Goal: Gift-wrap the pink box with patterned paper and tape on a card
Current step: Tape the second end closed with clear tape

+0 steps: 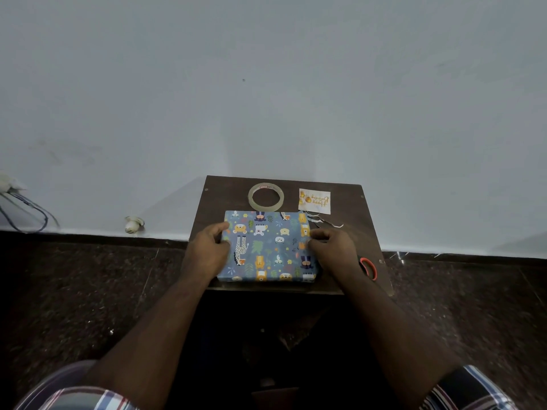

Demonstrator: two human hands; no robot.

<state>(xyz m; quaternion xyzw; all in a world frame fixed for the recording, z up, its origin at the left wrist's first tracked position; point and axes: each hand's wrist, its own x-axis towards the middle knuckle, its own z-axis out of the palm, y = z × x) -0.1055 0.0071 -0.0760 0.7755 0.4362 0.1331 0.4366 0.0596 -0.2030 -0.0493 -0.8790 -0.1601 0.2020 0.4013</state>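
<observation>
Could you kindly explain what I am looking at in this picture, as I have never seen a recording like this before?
There is no machine here: a camera worn on a person's head looks down at their own two bare hands. On a small dark brown wooden table lies a flat box wrapped in blue animal-patterned paper. The left hand holds its left edge, and the right hand works at its right edge. Behind the box lie a clear roll of sticky tape and a small white greeting card with gold lettering. Red-handled scissors peek out beside the right wrist.
</observation>
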